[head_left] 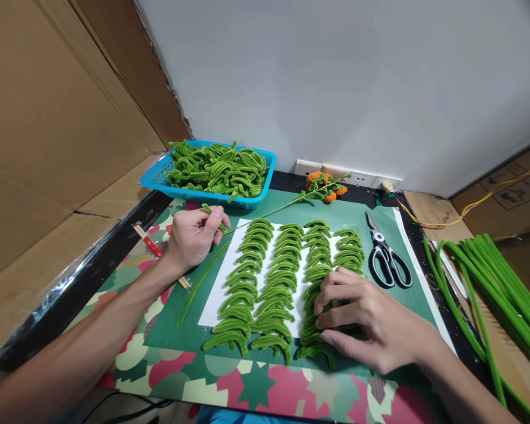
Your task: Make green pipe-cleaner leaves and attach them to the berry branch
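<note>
My left hand point(198, 235) is closed on a short fuzzy green chenille stem piece point(215, 219), whose ends stick out on both sides of the fingers. My right hand point(362, 315) rests over the lower part of the right-hand rows, its bent fingers apart and touching the pieces there. Curved green chenille leaves point(238, 282) lie in several columns on a white sheet point(218, 294), some running past its lower edge. Part of the columns at the right is hidden beneath my right hand.
Behind stands a blue basket point(265, 176) heaped with green pieces. An orange-flowered stem point(318, 187) lies at the back, scissors point(382, 253) at the right. Wrapped chopsticks point(152, 244) are at the left, long green stems point(503, 282) far right. Cardboard point(48, 118) walls the left side.
</note>
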`<action>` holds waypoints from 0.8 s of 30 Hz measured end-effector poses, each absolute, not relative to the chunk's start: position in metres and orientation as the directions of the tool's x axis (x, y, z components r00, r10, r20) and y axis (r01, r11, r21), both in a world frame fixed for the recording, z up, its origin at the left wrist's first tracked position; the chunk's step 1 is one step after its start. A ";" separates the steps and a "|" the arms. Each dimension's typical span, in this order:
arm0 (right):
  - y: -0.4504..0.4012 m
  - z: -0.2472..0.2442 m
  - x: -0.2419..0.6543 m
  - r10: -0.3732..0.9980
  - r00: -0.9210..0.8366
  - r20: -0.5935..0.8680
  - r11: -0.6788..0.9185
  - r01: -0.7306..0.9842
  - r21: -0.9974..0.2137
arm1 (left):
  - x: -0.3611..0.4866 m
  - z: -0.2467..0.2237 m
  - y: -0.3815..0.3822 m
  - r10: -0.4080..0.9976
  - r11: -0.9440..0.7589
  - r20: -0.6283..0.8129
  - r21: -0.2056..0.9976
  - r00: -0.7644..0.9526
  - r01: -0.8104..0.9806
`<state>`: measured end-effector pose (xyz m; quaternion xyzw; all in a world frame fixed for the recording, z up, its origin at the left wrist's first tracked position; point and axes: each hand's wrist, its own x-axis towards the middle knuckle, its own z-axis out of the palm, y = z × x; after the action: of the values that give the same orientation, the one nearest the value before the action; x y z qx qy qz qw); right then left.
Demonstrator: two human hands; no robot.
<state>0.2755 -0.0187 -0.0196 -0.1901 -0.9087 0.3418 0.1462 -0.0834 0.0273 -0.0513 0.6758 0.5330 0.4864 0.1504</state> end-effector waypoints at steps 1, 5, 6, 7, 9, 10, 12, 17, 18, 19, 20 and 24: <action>-0.019 -0.019 0.275 0.444 -0.885 0.141 0.696 0.242 -0.676 | -0.083 -0.052 0.027 0.867 -0.386 0.497 0.723 -0.043 0.573; -0.018 -0.019 0.276 0.441 -0.886 0.142 0.703 0.243 -0.668 | -0.083 -0.052 0.028 0.869 -0.385 0.493 0.732 -0.046 0.562; -0.018 -0.019 0.276 0.441 -0.887 0.138 0.704 0.246 -0.667 | -0.083 -0.052 0.028 0.870 -0.385 0.490 0.734 -0.046 0.559; -0.019 -0.019 0.276 0.441 -0.887 0.135 0.703 0.248 -0.667 | -0.083 -0.052 0.028 0.872 -0.384 0.488 0.737 -0.045 0.556; -0.019 -0.019 0.276 0.440 -0.889 0.131 0.699 0.247 -0.671 | -0.083 -0.052 0.028 0.874 -0.383 0.484 0.741 -0.044 0.551; -0.019 -0.019 0.276 0.438 -0.890 0.128 0.698 0.247 -0.672 | -0.083 -0.052 0.028 0.874 -0.382 0.483 0.742 -0.044 0.550; -0.019 -0.019 0.276 0.438 -0.890 0.123 0.696 0.249 -0.674 | -0.083 -0.052 0.027 0.875 -0.382 0.482 0.744 -0.045 0.549; -0.019 -0.018 0.276 0.434 -0.891 0.135 0.696 0.236 -0.678 | -0.082 -0.051 0.027 0.876 -0.382 0.481 0.743 -0.041 0.550; -0.019 -0.018 0.276 0.432 -0.891 0.137 0.698 0.234 -0.677 | -0.082 -0.051 0.027 0.876 -0.382 0.480 0.743 -0.040 0.550; -0.019 -0.017 0.276 0.430 -0.892 0.139 0.698 0.231 -0.678 | -0.082 -0.051 0.027 0.877 -0.383 0.480 0.742 -0.038 0.550; -0.020 -0.017 0.276 0.426 -0.894 0.139 0.694 0.225 -0.684 | -0.082 -0.051 0.027 0.877 -0.383 0.479 0.743 -0.036 0.550; -0.023 -0.018 0.275 0.394 -0.909 0.135 0.657 0.176 -0.733 | -0.084 -0.054 0.027 0.877 -0.384 0.479 0.744 -0.036 0.548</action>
<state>0.2753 -0.0232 -0.0178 -0.1585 -0.8990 0.3826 0.1424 -0.0836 0.0271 -0.0537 0.6736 0.5288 0.4880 0.1689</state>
